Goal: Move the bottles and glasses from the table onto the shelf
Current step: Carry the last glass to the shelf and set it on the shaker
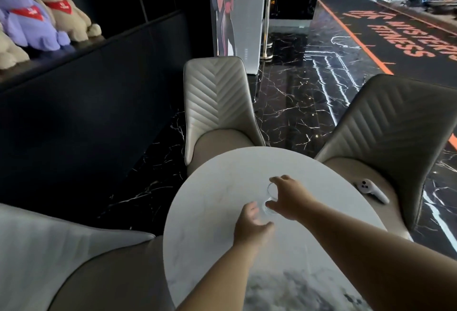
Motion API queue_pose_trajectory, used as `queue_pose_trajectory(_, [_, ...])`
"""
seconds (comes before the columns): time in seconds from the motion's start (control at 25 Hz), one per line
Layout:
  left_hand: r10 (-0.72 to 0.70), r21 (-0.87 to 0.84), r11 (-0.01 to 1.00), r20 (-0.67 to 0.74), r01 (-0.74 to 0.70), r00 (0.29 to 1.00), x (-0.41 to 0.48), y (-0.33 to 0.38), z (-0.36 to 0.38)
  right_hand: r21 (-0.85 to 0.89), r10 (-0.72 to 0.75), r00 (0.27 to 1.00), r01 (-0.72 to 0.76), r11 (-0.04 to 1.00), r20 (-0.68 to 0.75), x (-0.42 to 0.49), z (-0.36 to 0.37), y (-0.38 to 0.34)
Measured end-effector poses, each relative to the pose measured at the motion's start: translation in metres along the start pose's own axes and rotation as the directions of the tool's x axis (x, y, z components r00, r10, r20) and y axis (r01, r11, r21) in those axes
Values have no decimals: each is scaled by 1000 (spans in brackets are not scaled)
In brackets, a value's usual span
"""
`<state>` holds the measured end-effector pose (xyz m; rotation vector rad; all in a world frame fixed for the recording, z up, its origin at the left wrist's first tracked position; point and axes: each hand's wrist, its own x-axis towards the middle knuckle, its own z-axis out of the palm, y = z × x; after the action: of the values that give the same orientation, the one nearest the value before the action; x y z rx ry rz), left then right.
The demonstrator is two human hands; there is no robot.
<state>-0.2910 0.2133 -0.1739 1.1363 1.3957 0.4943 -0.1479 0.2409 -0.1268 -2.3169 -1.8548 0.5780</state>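
Observation:
Two clear glasses stand close together near the middle of the round white marble table [210, 211]. My right hand [289, 199] reaches in from the right and wraps its fingers and thumb around the far glass [271, 189]. The near glass [266, 209] stands just below it, partly hidden by both hands. My left hand [252, 226] is right beside the near glass, blurred, its fingers curled but apart. No bottles are in view. The dark shelf [81, 48] runs along the wall at the upper left.
Several plush rabbits [37, 19] sit on the shelf's left part. Three padded chairs ring the table: one behind it [217, 98], one at the right [395, 132] with a white controller [371, 190] on its seat, one at the lower left [61, 256]. The floor is dark marble.

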Motion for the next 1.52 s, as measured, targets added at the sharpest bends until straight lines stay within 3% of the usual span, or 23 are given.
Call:
queue_pose_trajectory(0.16, [184, 224, 960, -45, -170, 982, 10, 8, 22, 11, -20, 999, 21, 1000, -36, 1, 5, 4])
queue_pose_trajectory(0.36, [318, 240, 934, -221, -264, 922, -9, 31, -1, 24, -109, 991, 111, 994, -81, -20, -30, -32])
queue_pose_trajectory(0.56, [403, 213, 911, -289, -352, 868, -65, 74, -89, 55, -240, 960, 250, 967, -146, -63, -90, -126])
queue_pose_trajectory(0.76, [477, 208, 878, -461, -432, 748, -156, 134, -231, 54, -457, 865, 477, 878, -205, -112, -171, -282])
queue_pose_trajectory(1.0, [550, 283, 815, -650, -505, 524, -307, 170, -448, 35, -695, 675, 723, 689, -248, -206, -227, -521])
queue_pose_trajectory(1.16, [565, 363, 798, -727, -481, 389, -413, 176, -572, 37, -766, 565, 811, 584, -307, -282, -241, -659])
queue_pose_trajectory(1.28, [564, 427, 799, -776, -422, 283, -501, 167, -664, -9, -828, 419, 891, 455, -373, -348, -246, -765])
queue_pose_trajectory(1.52, [565, 530, 813, -819, -242, 102, -657, 152, -801, 15, -875, 234, 968, 252, -423, -465, -246, -930])
